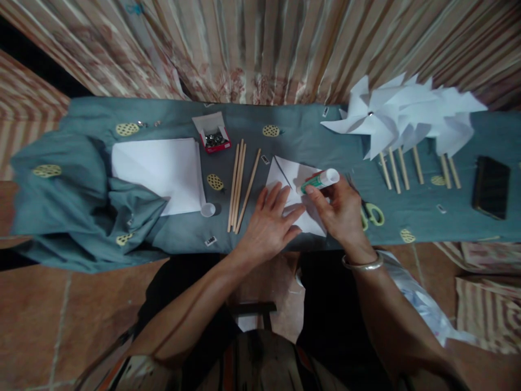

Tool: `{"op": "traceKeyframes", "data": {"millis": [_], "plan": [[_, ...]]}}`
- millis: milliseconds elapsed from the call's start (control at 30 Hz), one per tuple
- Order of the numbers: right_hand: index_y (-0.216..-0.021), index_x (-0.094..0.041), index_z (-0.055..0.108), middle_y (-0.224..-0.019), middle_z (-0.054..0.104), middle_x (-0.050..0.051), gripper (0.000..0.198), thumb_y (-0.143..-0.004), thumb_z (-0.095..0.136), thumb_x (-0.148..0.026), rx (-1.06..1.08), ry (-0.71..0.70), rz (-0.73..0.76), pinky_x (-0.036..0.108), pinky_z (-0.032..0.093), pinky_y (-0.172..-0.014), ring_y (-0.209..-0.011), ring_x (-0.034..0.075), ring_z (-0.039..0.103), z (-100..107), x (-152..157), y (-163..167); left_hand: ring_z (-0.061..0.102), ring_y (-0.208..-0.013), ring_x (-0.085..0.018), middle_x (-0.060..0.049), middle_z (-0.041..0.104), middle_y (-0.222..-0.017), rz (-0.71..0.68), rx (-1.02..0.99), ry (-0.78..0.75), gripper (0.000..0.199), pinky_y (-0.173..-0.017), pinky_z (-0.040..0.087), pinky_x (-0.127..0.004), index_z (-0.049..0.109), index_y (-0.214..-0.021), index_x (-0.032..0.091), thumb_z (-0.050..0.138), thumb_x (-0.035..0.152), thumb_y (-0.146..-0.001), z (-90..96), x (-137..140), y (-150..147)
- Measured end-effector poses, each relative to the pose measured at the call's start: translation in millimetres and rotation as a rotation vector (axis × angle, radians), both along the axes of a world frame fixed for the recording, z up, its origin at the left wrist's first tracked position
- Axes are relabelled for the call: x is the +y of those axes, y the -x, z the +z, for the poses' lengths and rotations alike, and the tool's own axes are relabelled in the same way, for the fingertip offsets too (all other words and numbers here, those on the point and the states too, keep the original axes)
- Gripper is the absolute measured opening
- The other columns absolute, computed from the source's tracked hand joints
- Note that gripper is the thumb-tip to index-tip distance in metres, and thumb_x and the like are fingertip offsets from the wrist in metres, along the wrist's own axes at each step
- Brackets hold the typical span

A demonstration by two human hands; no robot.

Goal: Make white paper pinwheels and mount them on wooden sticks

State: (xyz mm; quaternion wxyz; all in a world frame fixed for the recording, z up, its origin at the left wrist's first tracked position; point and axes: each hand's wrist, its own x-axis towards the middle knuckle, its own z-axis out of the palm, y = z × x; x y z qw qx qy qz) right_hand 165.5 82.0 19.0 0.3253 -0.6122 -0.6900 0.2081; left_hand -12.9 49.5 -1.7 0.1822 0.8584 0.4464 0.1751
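A white sheet of paper (299, 172) with a diagonal slit lies in front of me on the cloth. My left hand (272, 220) rests flat on its left part, fingers spread. A glue stick (321, 180) with a green and red label is gripped in my right hand (342, 209), its white base tilted up to the right. The stick's lower end points down at the paper near the middle; whether it touches cannot be made out. Beside my right hand lie green-handled scissors (373, 214), partly hidden by it. A translucent cap (208, 210) sits left of the wooden sticks (238, 187).
At the left is a stack of white paper (158, 171), partly under bunched cloth (77, 201). A red box (215, 140) of metal pins stands behind. Finished paper pinwheels (411, 114) on sticks lie at the back right, near a dark phone (491, 187). A curtain (260, 49) hangs behind the table.
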Motion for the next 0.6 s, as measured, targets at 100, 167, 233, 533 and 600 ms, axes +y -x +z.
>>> {"op": "traceKeyframes", "data": {"millis": [100, 167, 233, 533, 600], "plan": [[-0.104, -0.020, 0.061, -0.079, 0.071, 0.005, 0.035, -0.088, 0.056, -0.051, -0.083, -0.015, -0.009, 0.033, 0.050, -0.064, -0.067, 0.021, 0.066, 6.6, -1.4, 2.8, 0.024, -0.145, -0.035, -0.013, 0.037, -0.153, 0.004, -0.005, -0.005, 0.045, -0.114, 0.023, -0.063, 0.055, -0.131, 0.025, 0.057, 0.041, -0.089, -0.8, -0.4, -0.2], [-0.103, -0.021, 0.061, -0.079, 0.072, 0.005, 0.034, -0.088, 0.056, -0.051, -0.099, -0.015, 0.000, 0.033, 0.049, -0.063, -0.067, 0.021, 0.066, 8.9, -1.5, 3.0, 0.024, -0.145, -0.035, -0.013, 0.036, -0.153, 0.007, -0.006, -0.005, 0.044, -0.114, 0.023, -0.063, 0.056, -0.131, 0.025, 0.057, 0.041, -0.089, -1.1, -0.5, -0.3], [-0.103, -0.021, 0.061, -0.079, 0.072, 0.005, 0.033, -0.089, 0.055, -0.051, -0.101, -0.017, 0.008, 0.033, 0.049, -0.062, -0.067, 0.021, 0.066, 9.8, -1.7, 2.4, 0.024, -0.145, -0.035, -0.013, 0.037, -0.153, 0.007, -0.006, -0.003, 0.044, -0.114, 0.023, -0.063, 0.057, -0.130, 0.025, 0.058, 0.040, -0.089, -1.2, -0.4, -0.4], [-0.102, -0.021, 0.061, -0.077, 0.072, 0.004, 0.032, -0.089, 0.055, -0.050, -0.113, -0.018, 0.025, 0.033, 0.050, -0.062, -0.065, 0.021, 0.067, 10.4, -4.9, 0.0, 0.024, -0.145, -0.037, -0.015, 0.038, -0.151, -0.002, 0.003, -0.005, 0.044, -0.115, 0.023, -0.061, 0.058, -0.129, 0.024, 0.057, 0.041, -0.089, -1.3, 0.4, -0.5], [-0.103, -0.021, 0.061, -0.078, 0.072, 0.004, 0.033, -0.089, 0.055, -0.050, -0.110, -0.012, 0.027, 0.033, 0.050, -0.062, -0.066, 0.021, 0.067, 10.6, -5.9, -0.3, 0.024, -0.145, -0.037, -0.014, 0.038, -0.151, -0.002, 0.004, 0.000, 0.045, -0.115, 0.022, -0.061, 0.058, -0.130, 0.024, 0.058, 0.041, -0.089, -0.8, 0.6, -0.6]]}}
